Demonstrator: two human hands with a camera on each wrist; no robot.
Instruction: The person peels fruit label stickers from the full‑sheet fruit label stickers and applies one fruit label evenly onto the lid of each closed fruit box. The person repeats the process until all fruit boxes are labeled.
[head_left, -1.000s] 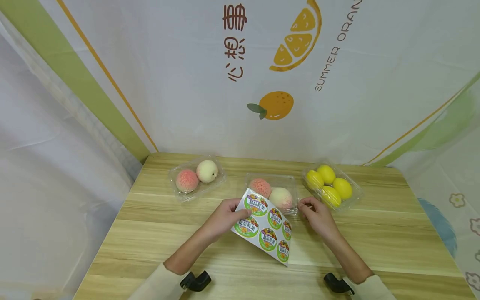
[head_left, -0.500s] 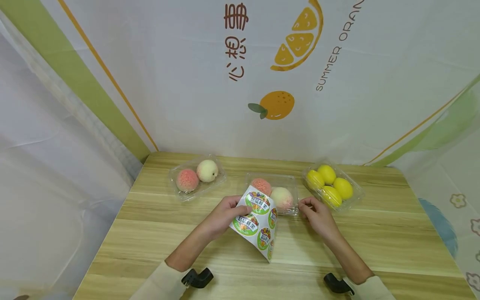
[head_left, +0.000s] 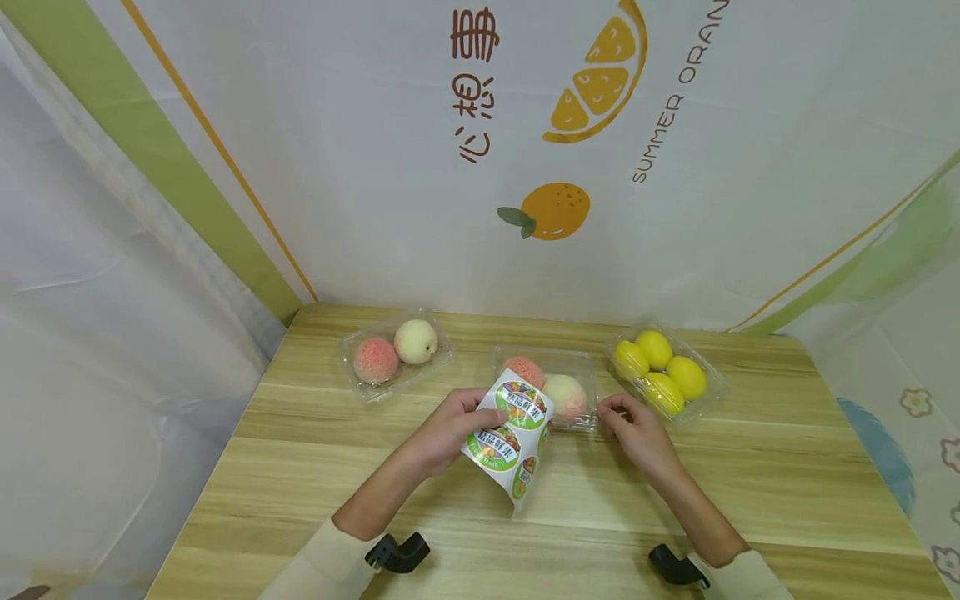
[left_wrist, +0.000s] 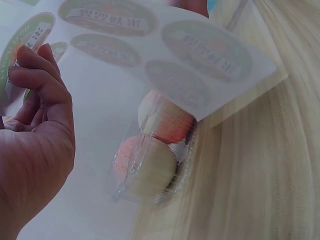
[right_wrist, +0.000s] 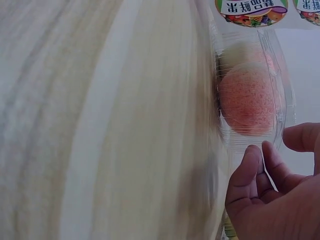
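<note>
My left hand (head_left: 450, 429) pinches a sheet of round fruit stickers (head_left: 498, 475), thumb lying on the printed face. The sheet is raised and bent, its lower corner curling, and covers part of the clear plastic fruit box (head_left: 579, 360) in the middle. Inside that box sit a pink peach (head_left: 525, 369) and a pale peach (head_left: 564, 396). My right hand (head_left: 637, 433) has its fingers bent at the box's right end. In the right wrist view, the box's rim runs down between the thumb and the fingertips of that hand, close beside a pink peach (right_wrist: 247, 102).
A second clear box (head_left: 401, 385) with two peaches stands at the back left. At the back right is another clear box (head_left: 708, 392) of yellow lemons (head_left: 686, 377). A printed curtain (head_left: 375, 208) hangs along the far edge of the wooden table (head_left: 285, 467).
The sticker sheet has turned and curled, its lower right corner swinging left and inward. My left hand has risen slightly; the right hand and the boxes stay in place.
</note>
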